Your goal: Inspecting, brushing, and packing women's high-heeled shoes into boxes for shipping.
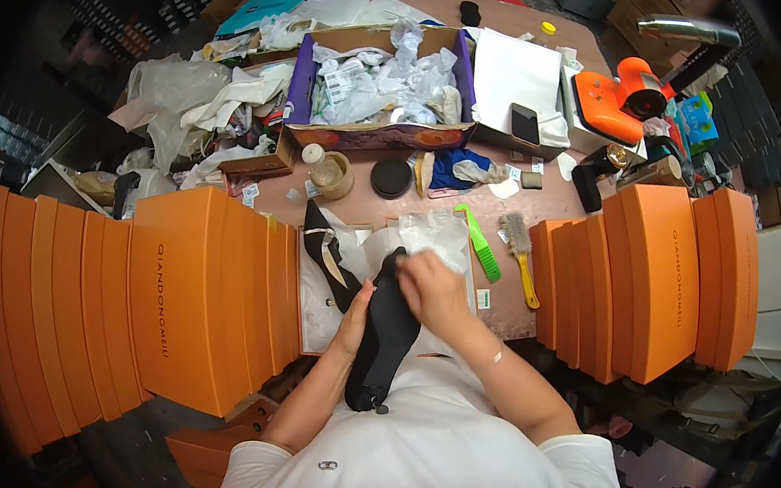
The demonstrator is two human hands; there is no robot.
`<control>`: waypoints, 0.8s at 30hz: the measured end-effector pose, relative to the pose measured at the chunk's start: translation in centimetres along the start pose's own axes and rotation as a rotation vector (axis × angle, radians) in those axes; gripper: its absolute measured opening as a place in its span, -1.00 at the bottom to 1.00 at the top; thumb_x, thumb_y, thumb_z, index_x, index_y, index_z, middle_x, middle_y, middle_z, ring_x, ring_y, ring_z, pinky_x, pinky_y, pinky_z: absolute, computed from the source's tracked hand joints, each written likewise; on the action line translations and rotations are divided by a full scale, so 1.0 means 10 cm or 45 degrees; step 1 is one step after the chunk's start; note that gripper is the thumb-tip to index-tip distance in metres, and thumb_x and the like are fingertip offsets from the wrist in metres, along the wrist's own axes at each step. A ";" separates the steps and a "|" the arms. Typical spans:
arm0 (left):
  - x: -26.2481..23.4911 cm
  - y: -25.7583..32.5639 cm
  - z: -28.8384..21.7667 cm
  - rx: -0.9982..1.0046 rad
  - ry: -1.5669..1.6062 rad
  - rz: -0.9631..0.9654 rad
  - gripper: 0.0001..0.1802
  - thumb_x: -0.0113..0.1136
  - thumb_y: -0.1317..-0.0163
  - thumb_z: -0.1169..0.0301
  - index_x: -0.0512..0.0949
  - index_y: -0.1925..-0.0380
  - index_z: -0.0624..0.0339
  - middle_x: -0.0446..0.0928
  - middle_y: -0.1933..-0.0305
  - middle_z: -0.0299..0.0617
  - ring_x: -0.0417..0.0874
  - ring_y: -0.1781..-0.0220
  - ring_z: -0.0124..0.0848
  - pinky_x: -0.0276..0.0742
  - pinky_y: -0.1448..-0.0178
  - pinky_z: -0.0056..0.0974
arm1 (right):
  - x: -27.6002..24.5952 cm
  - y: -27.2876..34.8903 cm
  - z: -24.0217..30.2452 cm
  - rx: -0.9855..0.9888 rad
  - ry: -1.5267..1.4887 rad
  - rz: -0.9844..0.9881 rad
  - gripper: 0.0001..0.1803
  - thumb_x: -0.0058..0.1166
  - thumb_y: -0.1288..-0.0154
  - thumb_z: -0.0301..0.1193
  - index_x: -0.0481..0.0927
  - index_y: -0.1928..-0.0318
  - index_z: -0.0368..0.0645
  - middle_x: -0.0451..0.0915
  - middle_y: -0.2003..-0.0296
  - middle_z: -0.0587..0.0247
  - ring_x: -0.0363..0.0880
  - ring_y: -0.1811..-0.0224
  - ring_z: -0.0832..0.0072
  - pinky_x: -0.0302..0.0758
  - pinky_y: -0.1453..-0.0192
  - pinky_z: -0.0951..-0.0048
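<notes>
The left hand (352, 319) is mostly hidden behind the black high-heeled shoe (386, 331) it grips from the side; only the thumb and wrist show, so its fingers cannot be made out. The right hand (433, 289) lies closed over the shoe's upper end, and whether it pinches the white tissue paper (433, 234) just above it is hard to tell.

The shoe is matt black, long and narrow, held with its sole up, toe at twelve o'clock, slim heel at six o'clock, just over the person's white shirt. Both forearms rise from the lower edge and meet at the shoe, the right one bent in from four o'clock, the left from seven.

At eleven o'clock of the hands, a second black shoe (327, 253) lies in an open white-lined box (311, 316). At two o'clock lie a green comb (479, 242) and a yellow-handled brush (522, 254) on the brown table (504, 313). Stacks of orange boxes (193, 302) stand at nine and three o'clock. At twelve o'clock, farther off, a cardboard box (376, 137) holds crumpled paper, its contents unclear.
</notes>
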State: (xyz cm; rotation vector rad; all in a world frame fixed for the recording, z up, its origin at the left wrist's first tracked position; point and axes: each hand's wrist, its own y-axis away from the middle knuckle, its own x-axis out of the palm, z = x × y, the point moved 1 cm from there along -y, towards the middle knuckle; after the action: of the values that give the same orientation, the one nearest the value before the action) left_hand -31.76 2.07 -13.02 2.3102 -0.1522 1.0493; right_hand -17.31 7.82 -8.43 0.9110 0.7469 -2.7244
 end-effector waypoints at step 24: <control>-0.38 -0.03 -0.06 0.038 0.246 0.120 -0.26 -0.30 -0.36 -0.26 0.46 -0.02 0.21 0.59 0.19 -0.04 0.68 0.18 -0.25 0.68 0.08 -0.21 | -0.27 0.71 0.39 -0.018 -0.458 0.545 -0.70 0.14 -0.18 -0.46 0.57 0.05 -0.19 0.47 0.31 0.16 0.56 0.35 0.21 0.53 0.32 0.28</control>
State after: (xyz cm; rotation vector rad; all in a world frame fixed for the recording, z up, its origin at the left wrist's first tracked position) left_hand -34.69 2.12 -15.57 2.2308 -0.1712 1.3232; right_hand -14.96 -0.31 -6.98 0.4828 0.4394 -2.3966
